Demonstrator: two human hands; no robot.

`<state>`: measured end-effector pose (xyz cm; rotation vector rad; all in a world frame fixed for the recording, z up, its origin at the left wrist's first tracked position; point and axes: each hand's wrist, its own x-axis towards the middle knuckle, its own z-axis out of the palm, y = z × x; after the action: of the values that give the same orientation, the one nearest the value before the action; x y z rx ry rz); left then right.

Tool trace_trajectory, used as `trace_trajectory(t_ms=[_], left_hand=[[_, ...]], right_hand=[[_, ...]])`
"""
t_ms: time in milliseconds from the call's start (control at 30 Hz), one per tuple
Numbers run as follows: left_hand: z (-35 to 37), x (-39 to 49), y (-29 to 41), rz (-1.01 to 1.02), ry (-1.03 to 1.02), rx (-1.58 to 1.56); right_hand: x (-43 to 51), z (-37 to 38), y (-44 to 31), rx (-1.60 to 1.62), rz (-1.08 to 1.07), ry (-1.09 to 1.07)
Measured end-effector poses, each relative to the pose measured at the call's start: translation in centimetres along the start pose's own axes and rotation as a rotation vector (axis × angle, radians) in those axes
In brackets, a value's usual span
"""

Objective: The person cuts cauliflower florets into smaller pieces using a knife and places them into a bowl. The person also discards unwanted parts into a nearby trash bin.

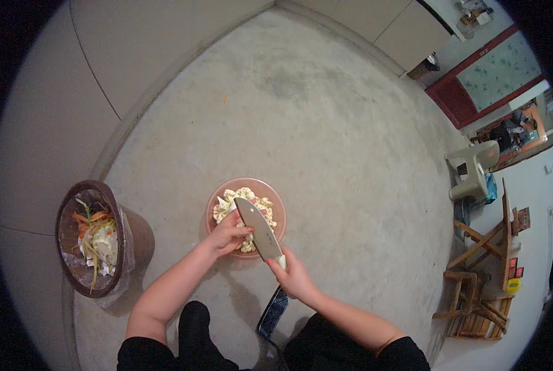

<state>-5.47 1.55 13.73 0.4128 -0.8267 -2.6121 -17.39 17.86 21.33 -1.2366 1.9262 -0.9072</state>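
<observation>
My right hand (292, 274) is closed around the pale handle of a kitchen knife (259, 226), whose broad blade points up and left. My left hand (230, 234) is over the bowl, its thumb beside the blade and its fingers partly hidden behind it; a small piece of cauliflower seems to be in its grip. Below both hands, a round pinkish bowl (281, 208) stands on the concrete floor, holding cauliflower florets (244, 194). The blade and my left hand cover part of the florets.
A brown waste bin (139, 236) lined with clear plastic stands to the left, with vegetable peelings (102, 246) inside. Cabinets (40, 139) run along the left. A dark, strap-like object (273, 313) is near my knees. Wooden folding furniture (482, 250) and a pale green plastic stool (473, 169) are at the right.
</observation>
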Motion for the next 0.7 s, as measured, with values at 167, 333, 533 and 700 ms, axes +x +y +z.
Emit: trace_trajectory(t_ms=[167, 333, 533, 700], left_hand=[[-2.5, 0.1, -0.7, -0.136, 0.002, -0.051], [-3.3, -0.5, -1.0, -0.177, -0.002, -0.189], [-1.4, -0.8, -0.6, -0.133, 0.078, -0.222], [-0.5, -0.8, -0.1, -0.092, 0.066, -0.204]], right_hand=[[0.9, -0.2, 0.5, 0.236, 0.146, -0.077], [1.3, -1.3, 0.0, 0.580, 0.458, -0.223], [1.8, -2.0, 0.1, 0.727, 0.552, -0.278], [1.7, -2.8, 0.1, 0.753, 0.510, -0.297]])
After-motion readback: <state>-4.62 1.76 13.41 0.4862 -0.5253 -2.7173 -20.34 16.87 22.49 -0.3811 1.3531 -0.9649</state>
